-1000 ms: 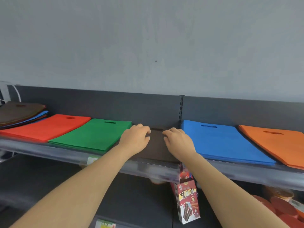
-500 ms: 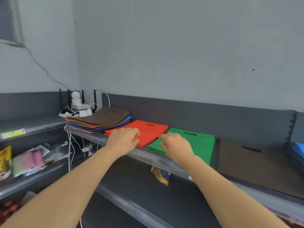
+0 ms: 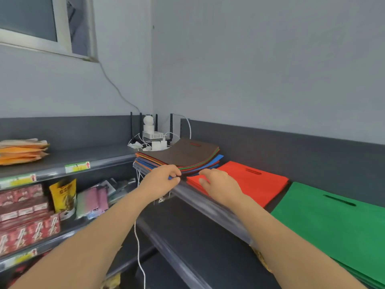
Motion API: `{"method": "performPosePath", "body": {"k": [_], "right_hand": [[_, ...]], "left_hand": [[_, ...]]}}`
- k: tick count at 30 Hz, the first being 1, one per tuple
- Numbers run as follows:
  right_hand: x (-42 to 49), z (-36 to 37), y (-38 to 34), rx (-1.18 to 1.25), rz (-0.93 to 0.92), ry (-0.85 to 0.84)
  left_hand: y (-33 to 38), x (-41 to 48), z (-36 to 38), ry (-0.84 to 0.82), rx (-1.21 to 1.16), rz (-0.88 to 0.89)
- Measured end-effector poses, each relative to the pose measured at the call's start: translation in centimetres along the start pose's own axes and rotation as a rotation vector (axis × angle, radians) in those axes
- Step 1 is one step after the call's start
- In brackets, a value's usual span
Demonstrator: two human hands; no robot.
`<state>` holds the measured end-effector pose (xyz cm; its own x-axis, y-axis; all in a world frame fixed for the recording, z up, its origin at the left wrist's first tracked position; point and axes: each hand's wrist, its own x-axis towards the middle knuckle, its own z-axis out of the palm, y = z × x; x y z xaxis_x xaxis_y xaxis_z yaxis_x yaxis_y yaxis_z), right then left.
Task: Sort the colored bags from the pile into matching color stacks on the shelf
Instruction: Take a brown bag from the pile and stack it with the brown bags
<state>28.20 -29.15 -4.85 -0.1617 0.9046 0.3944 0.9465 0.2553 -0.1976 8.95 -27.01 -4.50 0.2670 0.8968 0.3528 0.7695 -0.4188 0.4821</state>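
The mixed pile of colored bags (image 3: pixel 183 156) lies in the shelf corner, a brown bag on top and blue, green, red and orange edges showing beneath. My left hand (image 3: pixel 162 181) pinches the pile's front corner, thumb under and fingers over the upper layers. My right hand (image 3: pixel 217 184) hovers with loosely bent fingers over the near corner of the red stack (image 3: pixel 252 181), fingertips by the pile's edge, holding nothing. The green stack (image 3: pixel 333 224) lies to the right of the red one.
The shelf's front rail (image 3: pixel 210 207) runs diagonally under my hands. A router, small camera and white cables (image 3: pixel 153 136) sit behind the pile. Orange packets (image 3: pixel 20 151) and snack packs (image 3: pixel 27 215) fill the left shelves. A white cord (image 3: pixel 140 257) hangs below.
My view and both hands swung left from the brown stack, past the green and red stacks, to the mixed pile. My left hand now pinches the pile's corner.
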Motion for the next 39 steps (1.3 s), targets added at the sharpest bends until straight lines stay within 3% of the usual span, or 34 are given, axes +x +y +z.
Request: {"method": "performPosePath", "body": {"k": [8, 13, 21, 25, 32, 39], "right_hand": [[10.3, 4.2, -1.5, 0.123, -0.064, -0.058], [15.2, 5.9, -2.4, 0.084, -0.033, -0.107], [20.0, 8.4, -5.1, -0.024, 0.102, -0.291], [21.2, 8.6, -5.6, -0.101, 0.168, -0.375], [21.9, 7.8, -6.0, -0.024, 0.265, -0.449], [22.3, 7.4, -5.6, 0.102, 0.336, -0.446]], "left_hand": [[-7.4, 5.9, -1.3, 0.035, 0.117, -0.039], [-11.3, 10.8, -1.8, 0.043, 0.163, 0.049], [-16.2, 18.9, -1.8, -0.205, 0.260, 0.279], [-18.4, 22.0, -1.8, -0.379, 0.187, 0.312], [-19.1, 24.0, -1.9, -0.332, 0.286, 0.388], [-19.5, 25.0, -2.8, -0.545, 0.082, 0.350]]}}
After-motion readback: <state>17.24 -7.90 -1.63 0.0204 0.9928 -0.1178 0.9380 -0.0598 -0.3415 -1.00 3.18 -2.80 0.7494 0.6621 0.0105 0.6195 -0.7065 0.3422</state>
